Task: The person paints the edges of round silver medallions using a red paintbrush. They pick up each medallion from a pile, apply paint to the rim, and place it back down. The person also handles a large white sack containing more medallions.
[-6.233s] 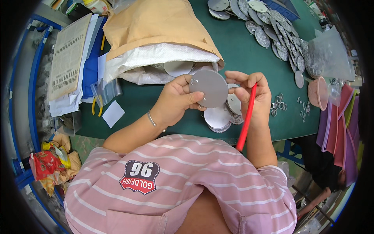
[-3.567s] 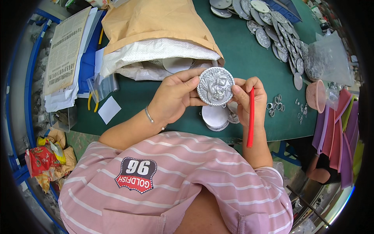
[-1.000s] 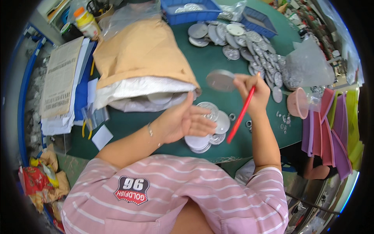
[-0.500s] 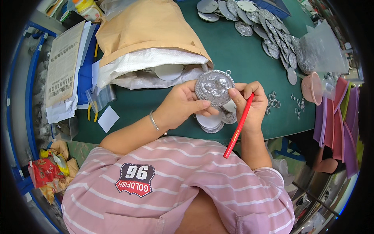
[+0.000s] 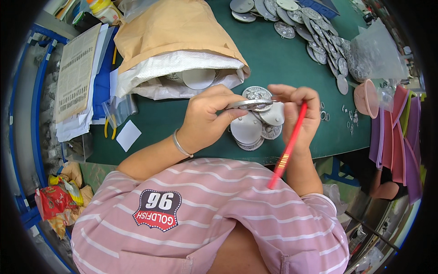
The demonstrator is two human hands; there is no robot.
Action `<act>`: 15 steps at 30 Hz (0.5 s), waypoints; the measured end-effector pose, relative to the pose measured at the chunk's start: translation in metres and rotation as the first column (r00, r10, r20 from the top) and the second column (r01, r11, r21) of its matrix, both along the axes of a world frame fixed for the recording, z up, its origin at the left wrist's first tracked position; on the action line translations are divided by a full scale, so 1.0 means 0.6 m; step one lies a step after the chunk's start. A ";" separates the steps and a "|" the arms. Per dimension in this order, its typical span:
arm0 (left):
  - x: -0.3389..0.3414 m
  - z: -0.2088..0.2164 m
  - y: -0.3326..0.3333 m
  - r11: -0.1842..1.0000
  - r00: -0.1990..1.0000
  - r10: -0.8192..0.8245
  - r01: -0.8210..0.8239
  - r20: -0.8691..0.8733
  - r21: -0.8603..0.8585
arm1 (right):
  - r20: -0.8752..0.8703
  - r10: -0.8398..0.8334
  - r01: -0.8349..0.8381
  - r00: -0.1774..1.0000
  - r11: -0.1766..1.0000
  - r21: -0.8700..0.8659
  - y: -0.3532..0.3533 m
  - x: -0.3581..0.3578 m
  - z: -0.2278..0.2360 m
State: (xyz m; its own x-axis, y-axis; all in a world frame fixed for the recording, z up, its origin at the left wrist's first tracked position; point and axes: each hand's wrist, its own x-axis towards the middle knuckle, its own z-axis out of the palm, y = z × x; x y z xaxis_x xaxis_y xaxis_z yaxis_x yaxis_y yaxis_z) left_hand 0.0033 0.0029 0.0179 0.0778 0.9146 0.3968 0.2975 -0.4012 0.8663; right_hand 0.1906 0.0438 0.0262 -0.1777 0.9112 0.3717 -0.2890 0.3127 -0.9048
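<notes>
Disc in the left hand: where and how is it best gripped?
Probably by its right rim, from the right: the disc stands nearly edge-on to the camera, so finger and thumb could pinch both faces there. The left hand pinches its left end. The right hand, holding the red pen, is beside the right rim; blur hides whether they touch.
</notes>
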 end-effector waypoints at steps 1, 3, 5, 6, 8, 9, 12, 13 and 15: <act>0.001 0.001 0.000 1.000 1.000 0.010 -0.010 -0.002 0.006 | -0.039 -0.060 0.060 0.997 0.998 0.015 0.000 -0.006 0.001; 0.005 0.003 0.000 0.999 1.000 0.030 -0.030 -0.006 0.019 | -0.055 -0.078 0.081 0.995 0.994 0.066 -0.002 0.003 0.006; 0.008 0.006 -0.001 0.997 0.998 0.063 -0.062 -0.004 0.046 | -0.030 -0.100 0.103 0.995 0.982 0.159 -0.003 -0.001 0.009; 0.009 0.007 -0.002 0.995 0.997 0.079 -0.078 -0.003 0.060 | -0.019 -0.112 0.113 0.994 0.972 0.205 -0.003 -0.004 0.011; 0.009 0.006 -0.001 0.995 0.996 0.083 -0.083 0.015 0.056 | -0.041 -0.075 0.078 0.996 0.993 0.086 -0.024 -0.017 0.025; 0.009 0.005 0.000 0.995 0.996 0.084 -0.085 0.024 0.054 | -0.110 -0.041 0.060 0.993 0.984 0.169 -0.017 -0.026 0.020; 0.010 0.004 -0.004 0.993 0.991 0.103 -0.108 0.079 0.056 | -0.108 -0.033 0.044 0.994 0.993 0.108 -0.021 -0.035 0.025; 0.009 0.004 -0.004 0.992 0.992 0.102 -0.107 0.079 0.069 | -0.091 -0.022 0.032 0.996 0.994 0.109 -0.020 -0.035 0.026; 0.008 0.004 -0.003 0.990 0.992 0.100 -0.107 0.080 0.094 | -0.056 -0.001 0.007 0.998 0.994 0.109 -0.017 -0.035 0.029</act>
State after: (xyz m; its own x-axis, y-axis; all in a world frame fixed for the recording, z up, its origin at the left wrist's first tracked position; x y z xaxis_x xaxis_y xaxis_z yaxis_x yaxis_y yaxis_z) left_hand 0.0081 0.0010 0.0201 -0.0483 0.8725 0.4862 0.2777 -0.4559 0.8456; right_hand 0.1698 0.0335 0.0437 -0.1504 0.8651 0.4784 -0.3372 0.4100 -0.8475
